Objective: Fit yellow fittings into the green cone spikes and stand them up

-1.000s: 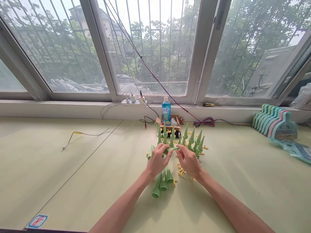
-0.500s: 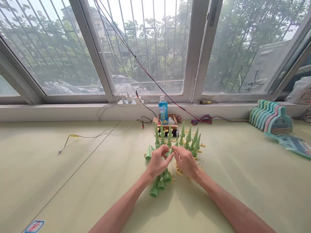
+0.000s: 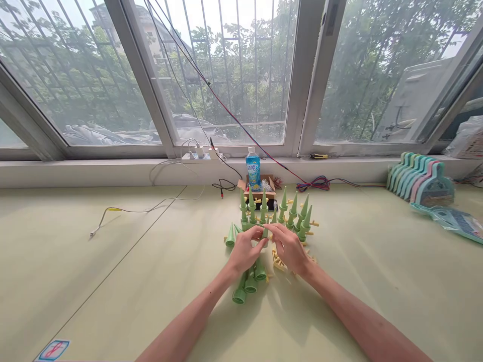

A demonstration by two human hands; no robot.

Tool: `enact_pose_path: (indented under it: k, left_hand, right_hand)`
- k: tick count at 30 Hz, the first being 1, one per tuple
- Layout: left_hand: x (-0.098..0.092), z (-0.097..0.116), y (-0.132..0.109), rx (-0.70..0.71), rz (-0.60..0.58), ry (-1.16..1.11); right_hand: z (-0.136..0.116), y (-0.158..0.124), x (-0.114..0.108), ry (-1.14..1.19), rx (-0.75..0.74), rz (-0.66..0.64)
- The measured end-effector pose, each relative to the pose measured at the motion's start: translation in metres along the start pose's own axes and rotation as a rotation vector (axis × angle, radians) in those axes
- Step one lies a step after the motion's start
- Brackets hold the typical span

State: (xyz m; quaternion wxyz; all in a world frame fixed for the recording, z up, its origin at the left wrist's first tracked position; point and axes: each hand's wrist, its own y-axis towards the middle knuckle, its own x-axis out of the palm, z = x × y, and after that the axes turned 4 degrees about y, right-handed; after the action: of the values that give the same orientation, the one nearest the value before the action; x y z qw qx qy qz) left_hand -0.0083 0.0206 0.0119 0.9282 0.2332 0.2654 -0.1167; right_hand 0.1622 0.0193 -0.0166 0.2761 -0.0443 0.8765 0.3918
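My left hand [image 3: 247, 247] is closed around a green cone piece [image 3: 265, 234] at the middle of the table. My right hand [image 3: 289, 246] touches the same cone from the right, its fingers bent over the top. Upright green cones with yellow pegs stand behind both hands, such as one cone [image 3: 283, 205] at the back. Several hollow green cones [image 3: 239, 293] lie on their sides below my left hand, open ends toward me. A pile of yellow pegs [image 3: 278, 260] lies beside my right hand, partly hidden by it.
A blue bottle [image 3: 253, 170] stands at an open cardboard box [image 3: 270, 182] behind the cones. Bundled cable [image 3: 319, 183] lies near the sill. Teal and pink plastic pieces [image 3: 422, 181] stand at right. A thin cable [image 3: 139, 212] crosses the table [image 3: 113, 271] at left.
My right hand's fingers have shifted slightly, and more of the cone now shows between the hands. My left hand keeps nearly the same place.
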Motion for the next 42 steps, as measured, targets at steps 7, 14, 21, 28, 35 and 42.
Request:
enact_pose_path:
  k: [7, 14, 21, 28, 35, 42]
  left_hand:
    - [0.001, -0.005, 0.0, -0.014, 0.004, 0.121]
    - [0.005, -0.013, -0.001, 0.024, -0.072, 0.226]
    - [0.004, -0.011, -0.002, 0.011, -0.103, 0.299]
    - [0.0, -0.01, -0.001, 0.064, -0.01, 0.308]
    - [-0.003, -0.005, -0.001, 0.135, 0.238, 0.282]
    - [-0.002, -0.003, -0.002, 0.185, 0.241, 0.241]
  right_hand:
    - [-0.001, 0.002, -0.001, 0.017, -0.094, -0.003]
    - [-0.003, 0.004, -0.001, 0.026, -0.125, -0.026]
    - [-0.005, 0.004, -0.002, 0.007, -0.112, -0.057]
    - [0.002, 0.004, -0.004, -0.047, -0.013, 0.078]
    - [0.016, 0.007, -0.01, -0.235, 0.09, 0.011]
    - [0.012, 0.006, -0.01, -0.287, 0.081, -0.157]
